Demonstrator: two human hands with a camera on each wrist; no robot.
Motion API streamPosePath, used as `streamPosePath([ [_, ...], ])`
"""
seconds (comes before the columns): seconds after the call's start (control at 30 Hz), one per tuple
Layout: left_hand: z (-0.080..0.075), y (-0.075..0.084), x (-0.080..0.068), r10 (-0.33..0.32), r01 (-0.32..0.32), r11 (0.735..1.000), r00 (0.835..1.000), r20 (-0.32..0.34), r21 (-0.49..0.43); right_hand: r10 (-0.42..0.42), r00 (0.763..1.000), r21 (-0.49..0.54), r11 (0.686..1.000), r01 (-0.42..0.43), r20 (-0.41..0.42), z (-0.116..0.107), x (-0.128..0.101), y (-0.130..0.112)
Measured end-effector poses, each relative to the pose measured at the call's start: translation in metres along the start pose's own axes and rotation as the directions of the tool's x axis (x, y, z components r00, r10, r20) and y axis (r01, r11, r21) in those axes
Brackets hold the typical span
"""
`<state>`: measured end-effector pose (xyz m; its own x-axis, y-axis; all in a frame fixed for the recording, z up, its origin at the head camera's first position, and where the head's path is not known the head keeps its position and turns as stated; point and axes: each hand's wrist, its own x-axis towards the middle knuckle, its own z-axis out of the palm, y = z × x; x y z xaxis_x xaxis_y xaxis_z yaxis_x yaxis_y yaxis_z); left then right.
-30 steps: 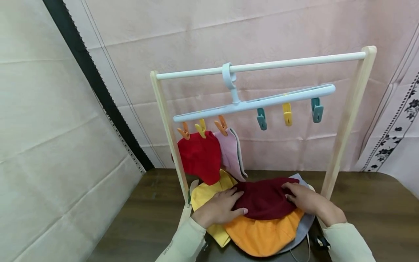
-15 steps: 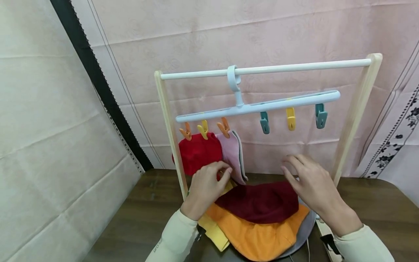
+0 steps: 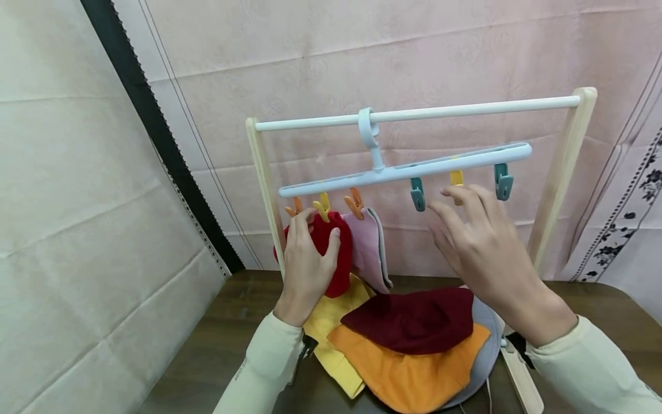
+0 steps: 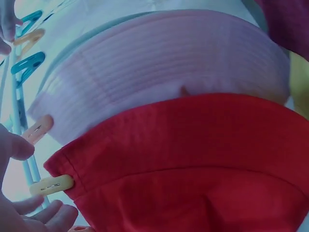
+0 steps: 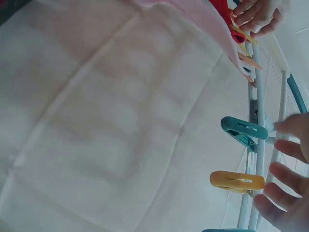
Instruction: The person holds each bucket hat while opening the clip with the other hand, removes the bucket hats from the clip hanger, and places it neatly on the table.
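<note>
A red bucket hat (image 3: 338,253) and a pink hat (image 3: 364,244) hang from the left half of a light-blue clip hanger (image 3: 429,167). My left hand (image 3: 306,259) is raised in front of the red hat, fingers loosely bent. In the left wrist view its fingertips are right beside the yellow clothespin (image 4: 52,184) on the red brim, and the thumb is near an orange clothespin (image 4: 39,128). My right hand (image 3: 488,264) is under the hanger's right half, fingers spread. The right wrist view shows them beside a teal clothespin (image 5: 244,129) and a yellow clothespin (image 5: 236,181), both without cloth.
The hanger hooks over the white rail (image 3: 465,109) of a wooden rack. On the dark table (image 3: 207,345) below lies a pile: a maroon hat (image 3: 414,319) on top, then an orange hat (image 3: 424,379), yellow cloth (image 3: 336,359) and grey-blue cloth (image 3: 486,333). A curtain hangs behind.
Both hands have left the maroon hat and risen to the hanger, the left to the red hat's clothespins, the right to the bare clothespins. The maroon hat now lies untouched on the pile.
</note>
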<state>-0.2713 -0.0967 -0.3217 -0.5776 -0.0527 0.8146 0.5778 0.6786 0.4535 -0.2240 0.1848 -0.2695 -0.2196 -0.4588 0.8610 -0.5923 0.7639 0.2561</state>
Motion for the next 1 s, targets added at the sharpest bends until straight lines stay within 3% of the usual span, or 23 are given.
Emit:
streamPosePath([
  [0.2, -0.001, 0.005, 0.010, -0.138, 0.141, 0.989, 0.989, 0.050, -0.045, 0.057, 0.997, -0.077, 0.995, -0.062, -0.060, 0.006, 0.018, 0.005],
  [0.3, 0.000, 0.007, 0.013, -0.188, 0.194, 0.979, 0.978, 0.092, -0.056, 0.095, 0.995, -0.128, 0.987, -0.097, -0.022, 0.009, 0.021, 0.007],
  [0.43, 0.002, 0.007, 0.016, -0.203, 0.213, 0.974, 0.971, 0.126, -0.075, 0.142, 0.989, -0.157, 0.978, -0.134, 0.041, 0.010, 0.024, 0.009],
  [0.73, 0.010, -0.003, 0.014, -0.092, 0.098, 0.994, 0.989, 0.116, -0.047, 0.211, 0.975, -0.160, 0.967, -0.198, 0.068, 0.013, 0.021, 0.009],
  [1.0, 0.012, 0.000, 0.015, -0.004, 0.004, 1.000, 0.997, 0.073, -0.006, 0.245, 0.967, -0.117, 0.965, -0.235, 0.075, 0.020, 0.012, 0.015],
])
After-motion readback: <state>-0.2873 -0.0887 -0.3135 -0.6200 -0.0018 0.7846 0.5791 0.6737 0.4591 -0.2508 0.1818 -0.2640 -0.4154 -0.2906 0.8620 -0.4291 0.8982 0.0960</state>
